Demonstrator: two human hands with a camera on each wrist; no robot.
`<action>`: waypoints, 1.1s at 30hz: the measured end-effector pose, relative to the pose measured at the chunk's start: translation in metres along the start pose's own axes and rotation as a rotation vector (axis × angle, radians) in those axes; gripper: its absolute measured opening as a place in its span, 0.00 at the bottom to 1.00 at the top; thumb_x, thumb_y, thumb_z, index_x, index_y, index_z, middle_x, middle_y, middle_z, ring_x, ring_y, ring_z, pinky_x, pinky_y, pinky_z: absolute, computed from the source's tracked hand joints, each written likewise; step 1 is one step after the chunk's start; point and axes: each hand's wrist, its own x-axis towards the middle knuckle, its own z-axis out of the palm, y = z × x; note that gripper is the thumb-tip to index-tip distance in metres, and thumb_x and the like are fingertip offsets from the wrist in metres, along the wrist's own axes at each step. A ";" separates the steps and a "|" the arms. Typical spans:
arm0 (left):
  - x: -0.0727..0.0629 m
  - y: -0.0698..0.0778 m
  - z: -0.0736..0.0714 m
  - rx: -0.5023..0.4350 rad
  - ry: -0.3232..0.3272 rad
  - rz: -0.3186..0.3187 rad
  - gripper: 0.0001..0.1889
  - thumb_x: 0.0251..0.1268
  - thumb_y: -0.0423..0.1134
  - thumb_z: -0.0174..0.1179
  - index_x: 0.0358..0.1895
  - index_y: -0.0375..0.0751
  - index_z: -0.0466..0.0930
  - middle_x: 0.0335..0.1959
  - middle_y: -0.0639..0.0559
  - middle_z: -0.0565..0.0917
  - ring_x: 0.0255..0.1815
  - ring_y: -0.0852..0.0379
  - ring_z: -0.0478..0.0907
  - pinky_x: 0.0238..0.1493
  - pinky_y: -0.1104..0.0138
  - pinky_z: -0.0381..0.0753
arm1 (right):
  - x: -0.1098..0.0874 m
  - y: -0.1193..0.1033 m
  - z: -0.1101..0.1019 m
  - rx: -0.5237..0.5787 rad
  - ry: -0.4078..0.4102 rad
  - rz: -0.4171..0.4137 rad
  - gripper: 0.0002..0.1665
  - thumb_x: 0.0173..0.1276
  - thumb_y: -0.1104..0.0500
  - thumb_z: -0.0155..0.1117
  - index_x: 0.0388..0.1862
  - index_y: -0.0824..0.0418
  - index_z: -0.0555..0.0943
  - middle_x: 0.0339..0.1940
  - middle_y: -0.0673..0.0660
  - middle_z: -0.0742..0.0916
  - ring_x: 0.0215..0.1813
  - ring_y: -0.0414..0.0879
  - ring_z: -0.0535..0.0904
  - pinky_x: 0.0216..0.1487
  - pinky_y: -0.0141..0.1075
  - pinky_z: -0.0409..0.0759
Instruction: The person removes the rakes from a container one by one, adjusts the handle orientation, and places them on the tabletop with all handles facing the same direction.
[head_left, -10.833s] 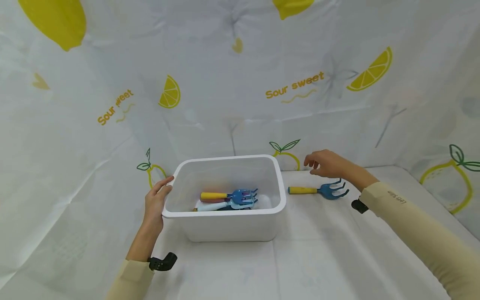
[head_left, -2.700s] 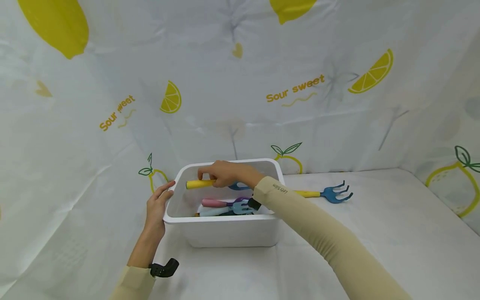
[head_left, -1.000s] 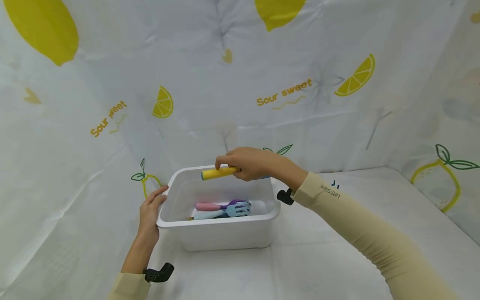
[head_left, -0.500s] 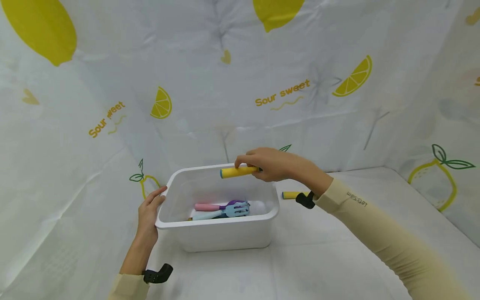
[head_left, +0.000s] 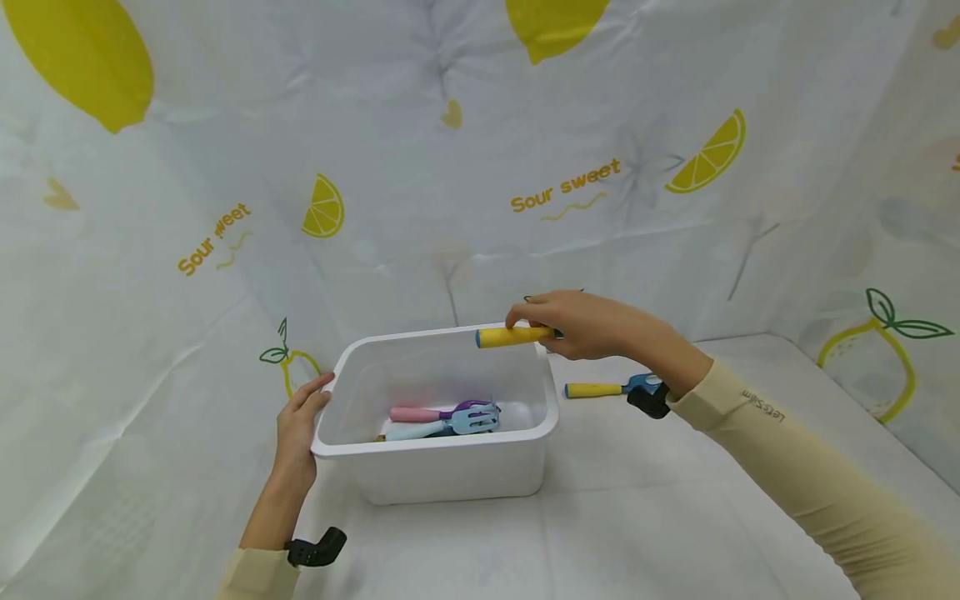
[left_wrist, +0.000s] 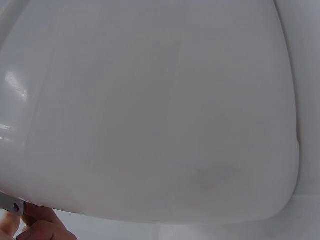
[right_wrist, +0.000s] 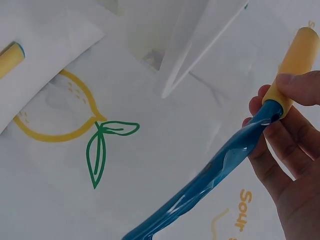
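My left hand (head_left: 294, 442) holds the left rim of a white plastic bin (head_left: 442, 473); in the left wrist view the bin wall (left_wrist: 160, 115) fills most of the picture. My right hand (head_left: 588, 325) pinches the yellow handle of a blue hand rake (head_left: 506, 337) above the bin's back right corner. In the right wrist view its blue neck (right_wrist: 200, 182) slants down, the tines mostly out of frame. Inside the bin lie a pink-handled purple tool (head_left: 416, 414), a light blue hand fork (head_left: 474, 418) and a darker tool partly beneath it.
A second yellow-handled blue hand rake (head_left: 592, 390) lies on the white table right of the bin, its head partly behind my right wrist. A white lemon-print sheet (head_left: 420, 275) hangs behind the bin.
My right hand has lifted a yellow-handled hand rake from the bin and carried it right, past the bin's back right corner. My left hand stays on the rim.
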 end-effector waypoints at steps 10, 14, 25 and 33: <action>0.000 0.001 0.000 0.012 0.004 0.003 0.24 0.82 0.45 0.48 0.76 0.50 0.69 0.64 0.62 0.73 0.57 0.65 0.77 0.51 0.74 0.80 | -0.026 0.022 0.005 -0.007 0.032 0.049 0.26 0.68 0.68 0.67 0.61 0.45 0.79 0.47 0.51 0.87 0.43 0.46 0.80 0.48 0.42 0.84; 0.001 0.000 0.000 0.006 0.001 -0.001 0.24 0.82 0.45 0.48 0.76 0.50 0.69 0.65 0.62 0.73 0.59 0.64 0.75 0.51 0.74 0.79 | -0.036 0.032 0.010 -0.006 0.040 0.059 0.26 0.68 0.69 0.67 0.61 0.46 0.79 0.48 0.51 0.87 0.43 0.45 0.80 0.48 0.42 0.84; 0.000 0.001 0.001 -0.005 0.004 0.002 0.24 0.81 0.44 0.48 0.76 0.48 0.69 0.63 0.62 0.73 0.58 0.63 0.75 0.51 0.74 0.79 | -0.068 0.056 0.021 0.026 0.051 0.117 0.25 0.67 0.68 0.67 0.60 0.48 0.79 0.53 0.49 0.87 0.46 0.43 0.82 0.48 0.40 0.86; 0.000 0.001 0.001 -0.016 0.005 0.002 0.24 0.81 0.44 0.49 0.76 0.48 0.70 0.62 0.63 0.74 0.56 0.65 0.76 0.51 0.74 0.80 | -0.084 0.067 0.032 0.040 0.026 0.172 0.24 0.67 0.67 0.68 0.57 0.47 0.80 0.43 0.49 0.86 0.41 0.42 0.79 0.46 0.40 0.85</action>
